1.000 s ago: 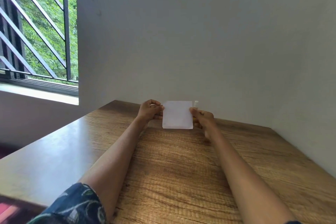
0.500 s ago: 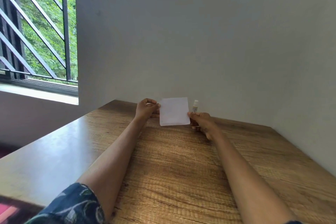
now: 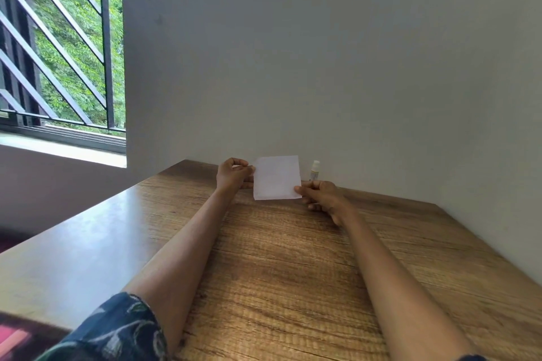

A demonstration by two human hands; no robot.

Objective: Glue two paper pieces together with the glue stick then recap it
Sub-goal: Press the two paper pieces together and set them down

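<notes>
A person seated at a wooden tabletop holds a white paper upright above its far end, close to a grey wall. The left hand pinches the paper's left edge between thumb and curled fingers, a narrow grip closed on the sheet. The right hand pinches the lower right corner the same way, its other fingers curled beneath. Whether the sheet is one piece or two laid together cannot be told from this angle.

A small glue stick stands upright on the tabletop just right of the paper and just beyond the right hand, near the wall, touched by neither hand. Its top looks white; whether that is the cap is too small to tell.

Both bare forearms stretch across the wood grain. A dark patterned sleeve shows at lower left. A barred window at upper left opens onto green foliage.
</notes>
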